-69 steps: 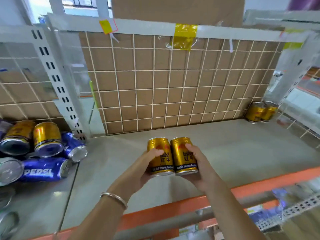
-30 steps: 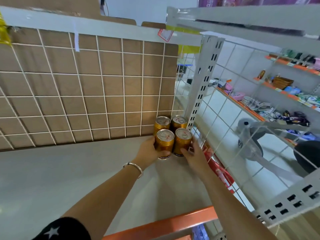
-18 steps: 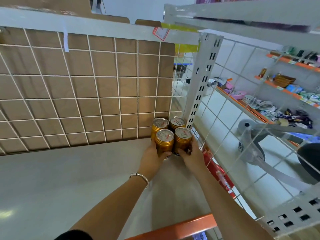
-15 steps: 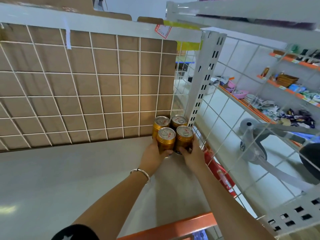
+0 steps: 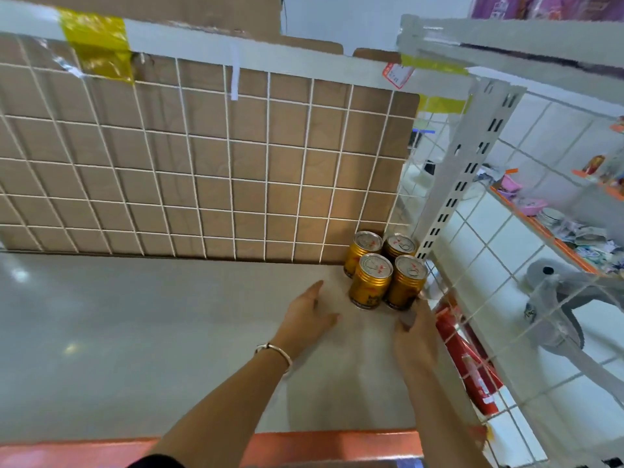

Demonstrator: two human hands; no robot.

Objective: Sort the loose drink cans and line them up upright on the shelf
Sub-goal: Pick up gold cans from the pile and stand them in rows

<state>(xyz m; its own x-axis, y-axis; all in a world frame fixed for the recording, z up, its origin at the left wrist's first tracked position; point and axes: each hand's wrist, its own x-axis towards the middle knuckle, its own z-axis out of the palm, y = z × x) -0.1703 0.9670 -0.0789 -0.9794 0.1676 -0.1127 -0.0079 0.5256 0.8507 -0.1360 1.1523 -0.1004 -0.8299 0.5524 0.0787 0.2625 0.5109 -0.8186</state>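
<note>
Yellow tape sits above gridded cardboard; a grey fan stands right.

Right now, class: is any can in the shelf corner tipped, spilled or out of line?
Nothing stands out. All four gold cans stand upright, packed in a tight two-by-two block in the back right corner of the shelf; no spill shows.
</note>
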